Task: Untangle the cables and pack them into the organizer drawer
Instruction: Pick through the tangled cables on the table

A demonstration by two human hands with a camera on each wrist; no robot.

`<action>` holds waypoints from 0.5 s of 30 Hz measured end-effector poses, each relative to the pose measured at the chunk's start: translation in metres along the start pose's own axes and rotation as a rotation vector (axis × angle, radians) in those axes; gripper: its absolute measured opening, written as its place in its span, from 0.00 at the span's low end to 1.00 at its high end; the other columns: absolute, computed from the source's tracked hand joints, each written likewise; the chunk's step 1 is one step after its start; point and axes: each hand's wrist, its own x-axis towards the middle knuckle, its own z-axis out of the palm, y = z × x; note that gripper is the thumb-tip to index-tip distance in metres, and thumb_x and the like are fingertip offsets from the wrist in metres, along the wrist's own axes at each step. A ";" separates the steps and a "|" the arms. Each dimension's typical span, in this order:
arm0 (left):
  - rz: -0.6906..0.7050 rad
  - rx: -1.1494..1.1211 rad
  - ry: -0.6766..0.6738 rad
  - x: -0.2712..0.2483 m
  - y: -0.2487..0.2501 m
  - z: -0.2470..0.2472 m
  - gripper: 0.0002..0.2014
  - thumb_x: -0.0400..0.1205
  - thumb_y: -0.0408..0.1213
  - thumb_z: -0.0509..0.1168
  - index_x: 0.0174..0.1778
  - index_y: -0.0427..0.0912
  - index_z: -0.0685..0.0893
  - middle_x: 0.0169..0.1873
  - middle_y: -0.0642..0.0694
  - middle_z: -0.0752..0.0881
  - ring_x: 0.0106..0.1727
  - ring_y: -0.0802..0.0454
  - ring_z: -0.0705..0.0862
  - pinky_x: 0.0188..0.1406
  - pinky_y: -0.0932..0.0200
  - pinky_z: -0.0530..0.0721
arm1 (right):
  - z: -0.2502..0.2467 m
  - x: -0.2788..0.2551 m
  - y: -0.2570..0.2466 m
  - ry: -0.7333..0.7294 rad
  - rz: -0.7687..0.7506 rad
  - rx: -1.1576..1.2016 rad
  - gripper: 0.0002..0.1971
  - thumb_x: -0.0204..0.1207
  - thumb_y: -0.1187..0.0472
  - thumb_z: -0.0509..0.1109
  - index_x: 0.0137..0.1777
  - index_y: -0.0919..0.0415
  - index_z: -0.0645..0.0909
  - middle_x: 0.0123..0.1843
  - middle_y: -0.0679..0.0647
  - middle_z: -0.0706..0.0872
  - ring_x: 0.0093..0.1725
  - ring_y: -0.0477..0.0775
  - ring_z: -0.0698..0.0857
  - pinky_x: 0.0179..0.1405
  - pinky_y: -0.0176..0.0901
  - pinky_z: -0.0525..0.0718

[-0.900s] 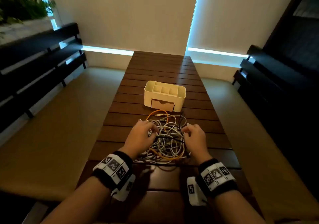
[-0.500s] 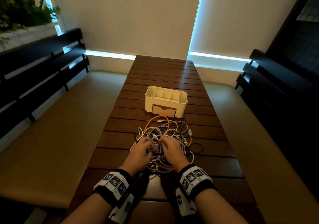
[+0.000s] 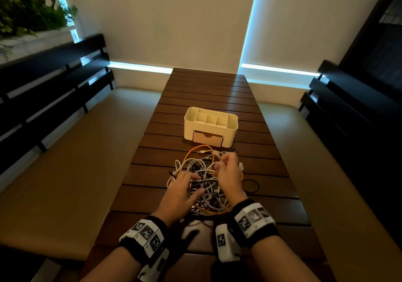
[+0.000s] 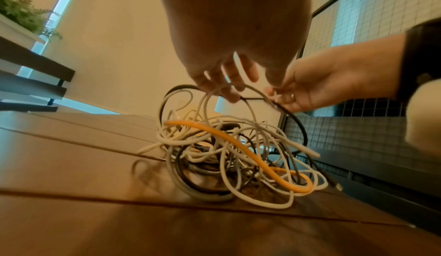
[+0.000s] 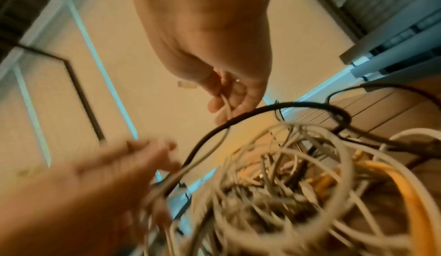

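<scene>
The tangle of cables [image 3: 204, 181] is sitting on the slatted table [image 3: 206, 90], just in front of the white organizer [image 3: 210, 127], its drawer [image 3: 207, 137] shut. Right hand [image 3: 228, 175] is pinching a white cable [image 5: 225, 107], raised above the pile; left hand [image 3: 180, 192] is spreading its fingers over the loops.
</scene>
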 end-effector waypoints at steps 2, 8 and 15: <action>-0.004 0.101 -0.074 0.001 -0.002 -0.001 0.11 0.80 0.47 0.67 0.56 0.54 0.76 0.52 0.66 0.73 0.46 0.73 0.73 0.56 0.63 0.71 | -0.022 0.005 -0.016 0.086 0.050 0.289 0.08 0.83 0.71 0.54 0.48 0.57 0.69 0.40 0.55 0.82 0.34 0.49 0.84 0.36 0.42 0.84; 0.034 0.141 0.042 0.022 0.012 -0.003 0.03 0.83 0.44 0.63 0.48 0.52 0.79 0.51 0.61 0.77 0.44 0.65 0.77 0.52 0.59 0.67 | -0.069 0.002 -0.039 0.286 -0.013 0.706 0.11 0.83 0.71 0.56 0.46 0.54 0.69 0.40 0.56 0.82 0.35 0.52 0.87 0.41 0.44 0.89; -0.090 0.225 0.000 0.031 -0.002 -0.011 0.07 0.78 0.51 0.67 0.41 0.54 0.78 0.46 0.61 0.77 0.52 0.60 0.72 0.60 0.50 0.71 | -0.101 0.005 -0.051 0.448 -0.042 1.025 0.09 0.84 0.70 0.53 0.49 0.54 0.69 0.40 0.56 0.82 0.33 0.49 0.88 0.40 0.44 0.88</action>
